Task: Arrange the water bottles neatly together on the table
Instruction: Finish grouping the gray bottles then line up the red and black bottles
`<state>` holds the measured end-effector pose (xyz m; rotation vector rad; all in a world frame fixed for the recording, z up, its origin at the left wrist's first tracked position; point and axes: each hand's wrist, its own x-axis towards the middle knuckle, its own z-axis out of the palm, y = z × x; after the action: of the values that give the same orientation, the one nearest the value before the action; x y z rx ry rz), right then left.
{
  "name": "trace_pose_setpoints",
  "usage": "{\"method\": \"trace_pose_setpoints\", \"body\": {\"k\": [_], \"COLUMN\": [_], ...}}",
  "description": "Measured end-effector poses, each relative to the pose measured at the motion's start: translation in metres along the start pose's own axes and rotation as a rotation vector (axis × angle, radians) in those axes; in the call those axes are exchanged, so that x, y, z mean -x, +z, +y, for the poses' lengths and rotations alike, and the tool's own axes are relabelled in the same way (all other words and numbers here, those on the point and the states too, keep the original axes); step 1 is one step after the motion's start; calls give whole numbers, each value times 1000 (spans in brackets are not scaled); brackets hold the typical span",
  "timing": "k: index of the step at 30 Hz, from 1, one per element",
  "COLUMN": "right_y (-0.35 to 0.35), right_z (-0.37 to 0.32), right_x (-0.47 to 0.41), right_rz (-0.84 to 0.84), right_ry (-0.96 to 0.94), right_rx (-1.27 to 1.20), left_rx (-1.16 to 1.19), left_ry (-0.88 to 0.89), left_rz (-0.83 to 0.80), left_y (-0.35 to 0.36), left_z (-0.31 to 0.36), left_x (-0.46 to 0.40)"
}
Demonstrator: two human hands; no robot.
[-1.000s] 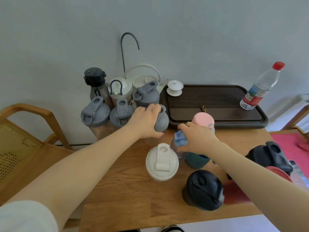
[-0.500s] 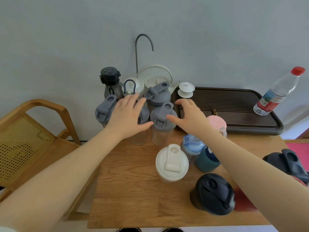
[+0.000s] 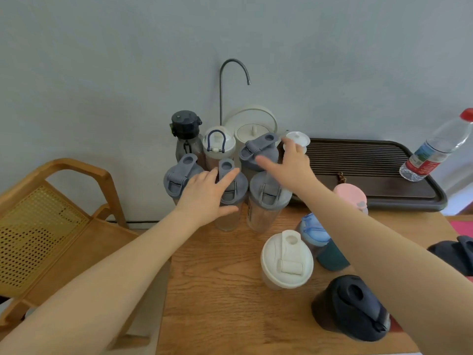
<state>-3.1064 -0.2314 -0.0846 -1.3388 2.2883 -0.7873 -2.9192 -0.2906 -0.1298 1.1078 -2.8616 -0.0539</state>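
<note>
Several grey-lidded clear shaker bottles stand grouped at the table's back left: one at the left (image 3: 179, 178), a middle one (image 3: 231, 198), a right one (image 3: 268, 198) and one behind (image 3: 258, 152). My left hand (image 3: 207, 193) lies open over the middle bottle's lid. My right hand (image 3: 291, 165) hovers open above the right and rear bottles, fingers spread. A black-capped bottle (image 3: 185, 131) and a white-lidded one (image 3: 218, 144) stand at the back. Loose in front are a white-lidded shaker (image 3: 286, 262), a blue-lidded bottle (image 3: 313, 230), a pink-lidded one (image 3: 349, 196) and a black-lidded one (image 3: 354, 307).
A dark tea tray (image 3: 371, 175) sits at the back right with a red-capped plastic bottle (image 3: 435, 149) on it. A white kettle (image 3: 252, 129) with a gooseneck tap stands against the wall. A wooden chair (image 3: 51, 216) is left of the table (image 3: 217, 290). Another black lid (image 3: 458, 252) shows at the right edge.
My right hand has let go of the blue-lidded bottle and reached back over the grey bottles. My left hand shifted from the right grey bottle onto the middle one.
</note>
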Motion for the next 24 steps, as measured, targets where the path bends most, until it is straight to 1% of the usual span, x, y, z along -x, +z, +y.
{"method": "trace_pose_setpoints", "body": {"k": [1, 2, 3, 4, 6, 8, 10, 12, 14, 16, 17, 18, 19, 20, 21, 23, 24], "right_y": [-3, -3, -2, 2, 14, 25, 28, 26, 24, 18, 15, 13, 12, 11, 12, 12, 12], "right_z": [-6, -12, -16, -20, -25, -29, -31, -28, -20, -11, -7, -5, -4, -4, -6, -17, -26], "right_x": [-11, -22, -34, -45, -62, -73, -76, -74, -74, -73, -73, -74, -74, -73, -70, -57, -49], "right_rz": [44, 56, 33, -25, -166, -223, -182, -140, -159, -198, -223, -244, -251, -233, -187, -82, -86], "right_ry": [25, 35, 22, -5, -66, -100, -114, -171, -237, -299, -327, -348, -363, -383, -412, -520, -584], "right_rx": [-66, -66, -12, 81, 335, 513, 546, 499, 442, 406, 399, 405, 428, 456, 474, 446, 423], "left_rx": [20, 40, 55, 60, 30, 35, 62, 96, 179, 266, 293, 310, 317, 318, 328, 338, 300], "left_ry": [-12, -27, -36, -30, 5, 26, 32, 49, 46, 4, -60, -154, -260, -363, -446, -523, -528], "left_rz": [21, 48, 63, 53, -20, -67, -76, -61, 10, 190, 280, 331, 327, 266, 168, -7, -57], "left_y": [-3, -7, -11, -14, -16, -14, -11, -13, -20, -27, -31, -33, -33, -32, -31, -26, -24], "left_z": [-2, -4, -6, -8, -11, -11, -13, -18, -25, -32, -36, -42, -48, -53, -58, -62, -62], "left_x": [-1, -2, -4, -7, -13, -14, -13, -10, -6, -2, 0, 0, -2, -4, -6, -11, -13]}}
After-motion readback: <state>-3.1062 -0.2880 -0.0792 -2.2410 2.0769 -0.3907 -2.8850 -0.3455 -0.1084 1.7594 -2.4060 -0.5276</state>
